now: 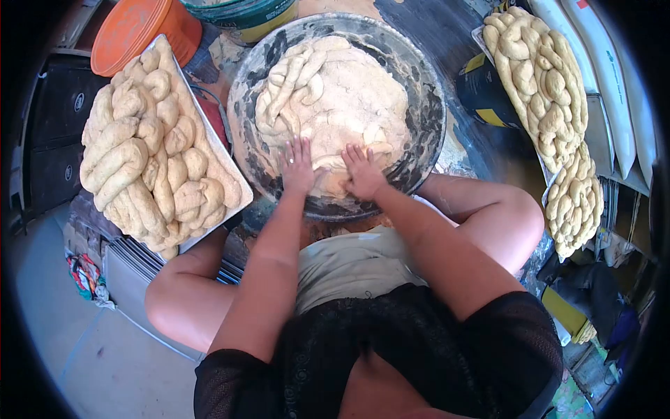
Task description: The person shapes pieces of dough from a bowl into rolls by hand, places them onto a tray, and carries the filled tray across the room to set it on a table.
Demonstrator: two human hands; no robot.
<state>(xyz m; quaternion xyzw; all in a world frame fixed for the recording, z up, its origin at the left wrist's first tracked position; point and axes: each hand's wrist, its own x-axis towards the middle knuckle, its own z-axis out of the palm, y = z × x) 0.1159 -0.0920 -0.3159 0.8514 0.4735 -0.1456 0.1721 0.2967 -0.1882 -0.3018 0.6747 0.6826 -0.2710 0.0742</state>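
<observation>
A wide dark round basin (pixel 431 105) holds a heap of pale floury material (pixel 356 87). Twisted dough strands (pixel 289 80) lie on the heap's left side. My left hand (pixel 298 167) rests at the lower left of the heap, fingers spread, with a ring on one finger. To its right, my right hand (pixel 362 171) lies with fingers apart on a short dough strand (pixel 329 162) at the heap's near edge. Neither hand is closed around anything.
Left of the basin, a tray (pixel 241 197) bears piled twisted dough (pixel 146 150). More braided dough (pixel 541 84) lies on a tray at right. An orange bucket (pixel 132 35) and a green tub (pixel 244 17) stand behind. A dark bucket (pixel 485 91) stands right of the basin.
</observation>
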